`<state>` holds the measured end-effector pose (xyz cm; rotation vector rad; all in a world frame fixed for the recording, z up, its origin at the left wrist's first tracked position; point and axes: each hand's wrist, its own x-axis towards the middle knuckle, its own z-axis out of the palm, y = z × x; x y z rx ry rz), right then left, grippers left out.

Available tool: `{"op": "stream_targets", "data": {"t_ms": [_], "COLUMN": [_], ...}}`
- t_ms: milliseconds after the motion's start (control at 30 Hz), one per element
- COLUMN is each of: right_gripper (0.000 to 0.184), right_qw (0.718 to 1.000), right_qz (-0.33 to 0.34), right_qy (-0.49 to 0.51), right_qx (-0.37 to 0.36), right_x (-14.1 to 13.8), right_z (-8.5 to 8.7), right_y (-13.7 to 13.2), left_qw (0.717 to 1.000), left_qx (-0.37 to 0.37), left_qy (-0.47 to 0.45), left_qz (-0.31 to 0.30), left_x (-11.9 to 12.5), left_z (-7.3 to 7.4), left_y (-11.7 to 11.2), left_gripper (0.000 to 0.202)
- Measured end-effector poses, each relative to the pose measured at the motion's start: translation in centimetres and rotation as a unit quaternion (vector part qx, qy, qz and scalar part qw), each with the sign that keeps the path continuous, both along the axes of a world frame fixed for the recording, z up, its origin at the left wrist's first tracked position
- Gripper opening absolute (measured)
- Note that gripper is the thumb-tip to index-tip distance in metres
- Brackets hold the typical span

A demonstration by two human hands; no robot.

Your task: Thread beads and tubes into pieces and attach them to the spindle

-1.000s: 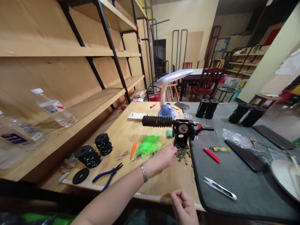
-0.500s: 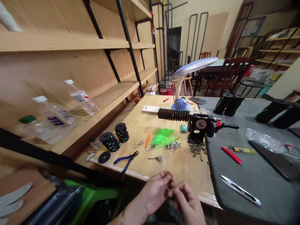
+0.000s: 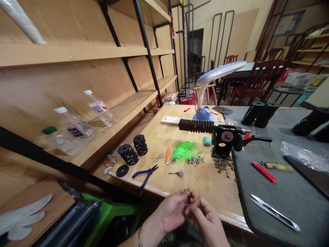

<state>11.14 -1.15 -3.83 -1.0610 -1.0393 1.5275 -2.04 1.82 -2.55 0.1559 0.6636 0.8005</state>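
Observation:
My left hand and my right hand meet at the near edge of the wooden table, fingertips pinched together on a tiny piece that I cannot make out. Farther back lie a heap of small dark metal pieces, coloured beads and a bundle of green strands. Behind them stands a black hand-crank winder with a long ribbed spool.
Blue pliers and stacks of black discs lie at the left. A grey mat on the right holds thread snips and a red tool. A desk lamp stands behind. Bottles rest on the left shelf.
My left hand has drawn back from the pile by the winder to the table's near edge and joined my right hand in a pinch. The view has swung left.

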Motion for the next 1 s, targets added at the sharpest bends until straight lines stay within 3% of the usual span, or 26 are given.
{"op": "stream_targets", "data": {"t_ms": [667, 1000], "right_gripper": [0.037, 0.04], "right_qw": [0.999, 1.0], "right_qz": [0.019, 0.004], "right_qy": [-0.03, -0.016], "right_qx": [-0.005, 0.001], "right_x": [0.09, -0.02], "right_z": [0.77, 0.28], "right_y": [0.43, 0.18], "left_qw": [1.0, 1.0], "left_qx": [0.001, -0.005], "left_qy": [0.005, -0.001], "left_qz": [0.0, 0.005], "left_x": [0.16, 0.17], "left_z": [0.06, 0.23], "left_y": [0.04, 0.03], "left_gripper": [0.012, 0.011]}}
